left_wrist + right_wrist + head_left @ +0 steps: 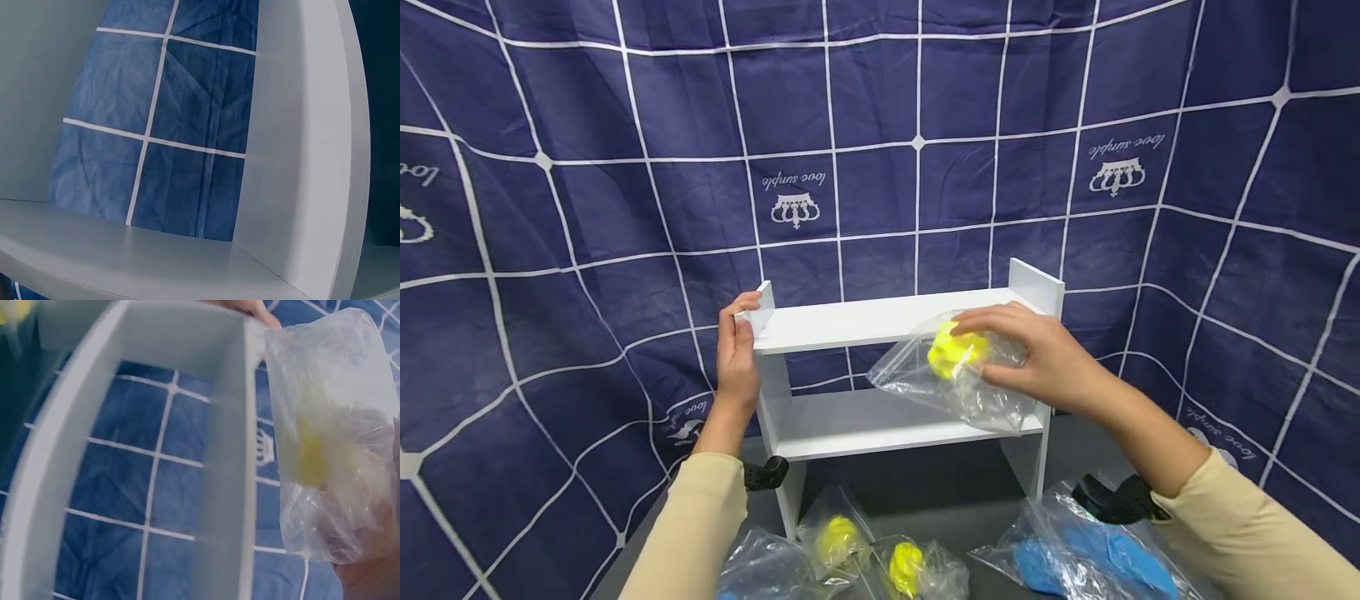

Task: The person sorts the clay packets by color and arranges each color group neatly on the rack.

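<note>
My right hand (1037,354) holds a clear plastic bag (906,367) with a bright yellow lump (951,350) inside, in front of the white shelf (880,323). What the lump is, I cannot tell through the plastic. In the right wrist view the bag (331,512) hangs beside the shelf, partly covering the fingers. My left hand (737,354) grips the shelf's upper left side panel, thumb on the near side and fingers over its edge. The left wrist view shows only the shelf boards (325,156), and that hand is outside it.
Below the shelf lie two more clear bags with yellow lumps (838,540) (906,568). Another bag with blue contents (1097,558) lies at the right, beneath my right forearm. A dark blue gridded cloth (880,192) hangs behind and at both sides.
</note>
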Demonstrator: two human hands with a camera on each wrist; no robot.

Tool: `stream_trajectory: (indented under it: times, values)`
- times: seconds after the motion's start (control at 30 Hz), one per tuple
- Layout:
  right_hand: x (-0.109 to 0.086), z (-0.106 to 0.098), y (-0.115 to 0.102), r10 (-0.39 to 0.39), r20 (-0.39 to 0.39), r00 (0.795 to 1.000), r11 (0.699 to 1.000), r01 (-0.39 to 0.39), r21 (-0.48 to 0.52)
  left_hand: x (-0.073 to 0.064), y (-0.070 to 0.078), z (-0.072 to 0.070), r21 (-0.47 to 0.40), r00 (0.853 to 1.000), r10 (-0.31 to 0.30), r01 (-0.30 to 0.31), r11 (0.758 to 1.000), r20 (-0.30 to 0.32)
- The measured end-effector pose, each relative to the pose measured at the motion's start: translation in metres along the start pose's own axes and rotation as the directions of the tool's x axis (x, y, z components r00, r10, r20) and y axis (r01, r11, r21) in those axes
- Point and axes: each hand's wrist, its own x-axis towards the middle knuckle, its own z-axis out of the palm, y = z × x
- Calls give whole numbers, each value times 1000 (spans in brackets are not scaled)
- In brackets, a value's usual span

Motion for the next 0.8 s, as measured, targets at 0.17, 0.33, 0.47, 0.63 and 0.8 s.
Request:
stream_trajectory:
  times: [0.17,0.33,0.47,0.63,0.8]
  values:
    - [29,-4,18,105,-42,994,994,-105,-11,-2,2,0,-7,1000,-16,16,1000,-6]
    - [49,-1,35,260,-66,963,964,-263,-43,-4,1,-1,-12,1000,1,-1,1000,-10]
    - [62,2,46,335,-70,940,940,-339,-49,-3,1,0,-20,1000,10,-10,1000,-8]
    - [69,9,58,399,-62,915,914,-402,-55,-2,1,2,-36,1000,-4,4,999,-6]
    - [70,16,68,477,-58,877,875,-481,-61,-2,2,3,-43,1000,-16,15,999,-16]
